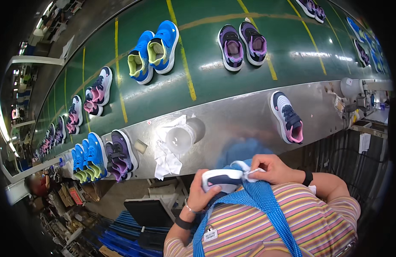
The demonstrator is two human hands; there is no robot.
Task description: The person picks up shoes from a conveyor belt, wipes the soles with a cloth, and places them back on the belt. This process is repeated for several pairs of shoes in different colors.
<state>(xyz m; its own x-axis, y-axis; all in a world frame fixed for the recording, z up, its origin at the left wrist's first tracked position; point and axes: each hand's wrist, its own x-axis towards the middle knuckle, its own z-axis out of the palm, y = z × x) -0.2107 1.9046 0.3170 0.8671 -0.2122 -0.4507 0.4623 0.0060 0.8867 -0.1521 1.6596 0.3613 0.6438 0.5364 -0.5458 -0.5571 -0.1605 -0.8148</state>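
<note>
Close to my body, a sneaker with a white sole and dark navy parts lies on its side in my left hand, whose fingers and thumb wrap its near end. My right hand pinches a small white cloth against the shoe's other end. On the metal bench ahead and to the right stands a single sneaker, white fading to navy with a pink lining. A translucent round tub sits on the bench beside a crumpled white rag. Much of the held shoe's upper is hidden.
Beyond the bench runs a green conveyor belt with yellow lines, bearing blue sneakers and black-purple sneakers in pairs. More blue shoes and purple shoes crowd the bench's left end. Near them lies a small tan block.
</note>
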